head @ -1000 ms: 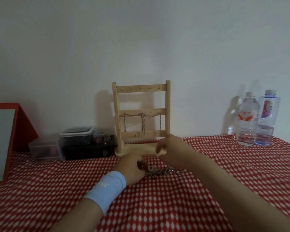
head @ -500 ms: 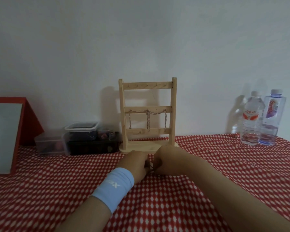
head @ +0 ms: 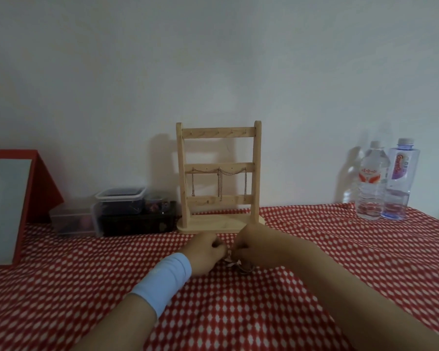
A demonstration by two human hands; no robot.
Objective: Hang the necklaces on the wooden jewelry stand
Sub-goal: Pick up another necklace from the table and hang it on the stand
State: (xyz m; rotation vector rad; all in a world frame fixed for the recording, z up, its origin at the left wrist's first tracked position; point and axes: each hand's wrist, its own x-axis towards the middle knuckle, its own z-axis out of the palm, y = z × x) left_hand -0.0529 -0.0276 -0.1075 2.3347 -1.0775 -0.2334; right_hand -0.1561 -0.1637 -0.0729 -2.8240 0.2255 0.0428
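The left hand (head: 205,255) and right hand (head: 255,247) pinch the tangled silver necklace (head: 239,266) between them. The pale wooden stand (head: 218,134) is just behind

Two arms and two hands of the person show in the head view. The left hand (head: 205,252) is bare. Just behind it sits a wristband (head: 162,279), a wide, pale blue tube of soft cloth that fits snugly round the wrist and the start of the forearm. A small white logo (head: 154,271) marks its upper face, too blurred to read. Past the band the left forearm (head: 127,323) is bare to the picture's lower edge. The right hand (head: 254,245) and right forearm (head: 340,295) are bare along their whole visible length.
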